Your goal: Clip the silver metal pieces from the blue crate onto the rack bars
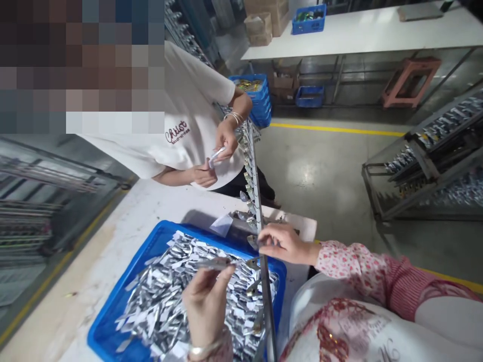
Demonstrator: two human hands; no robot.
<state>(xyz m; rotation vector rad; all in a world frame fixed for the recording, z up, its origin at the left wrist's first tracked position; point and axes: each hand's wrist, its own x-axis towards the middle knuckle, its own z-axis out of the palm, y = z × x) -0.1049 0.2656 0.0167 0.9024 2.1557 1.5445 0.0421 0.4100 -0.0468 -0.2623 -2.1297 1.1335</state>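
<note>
My left hand (207,296) is raised above the blue crate (113,311), pinching a small flat metal piece (213,263) that is blurred. Heaped in that crate are many small silvery metal pieces (158,291) with white paper slips among them. A long metal rail (256,201) crosses over the crate's right part, with small metal pieces (247,186) clipped along its side. My right hand (287,244) is at this rail, fingers curled and closed against its edge; what they grip is hidden.
Across the table (143,201) a co-worker in a white shirt (199,100) holds a small white strip (217,157). Loaded racks (422,156) stand at right. Stacked blue crates (260,100), a white bench (358,35) and a pink stool (411,80) are farther back.
</note>
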